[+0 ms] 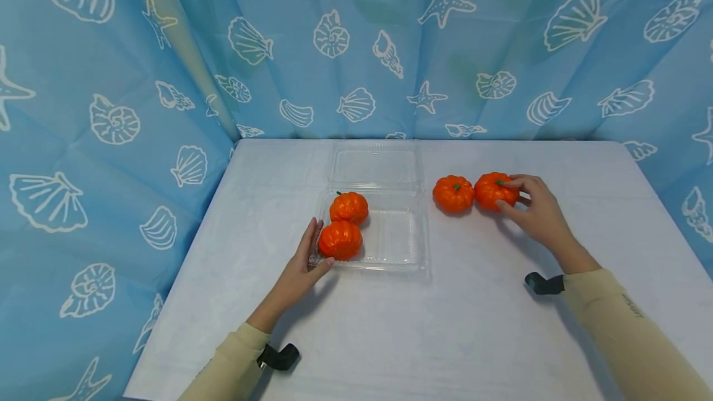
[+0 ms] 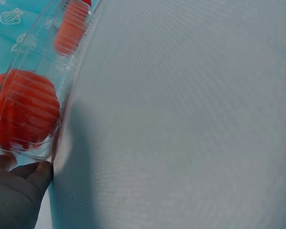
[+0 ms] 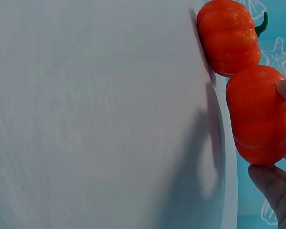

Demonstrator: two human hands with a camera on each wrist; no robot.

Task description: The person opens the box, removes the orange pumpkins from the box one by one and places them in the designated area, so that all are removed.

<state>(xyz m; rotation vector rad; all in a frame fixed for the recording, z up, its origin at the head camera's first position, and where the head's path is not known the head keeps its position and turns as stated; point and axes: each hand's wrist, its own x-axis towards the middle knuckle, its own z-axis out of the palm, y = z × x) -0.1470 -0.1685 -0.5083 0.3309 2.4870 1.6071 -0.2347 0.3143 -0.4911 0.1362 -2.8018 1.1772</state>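
A clear plastic clamshell box [image 1: 394, 237] lies on the table with its lid [image 1: 374, 166] folded back. In its left half are two orange toy pumpkins, the rear one [image 1: 348, 207] touching the front one [image 1: 340, 241]. My left hand [image 1: 301, 271] grips the box's front left corner, thumb at the front edge and fingers along the left side. To the right of the box, my right hand [image 1: 531, 206] holds an orange pumpkin [image 1: 492, 191] between thumb and fingers. This pumpkin touches another pumpkin [image 1: 453, 194] on its left. Whether the held one still rests on the table, I cannot tell.
A white cloth covers the table [image 1: 445, 339]. Blue curtains [image 1: 356, 48] printed with shells and starfish hang behind it and along its left side. Black wrist mounts sit on the left wrist [image 1: 278, 357] and the right wrist [image 1: 544, 284].
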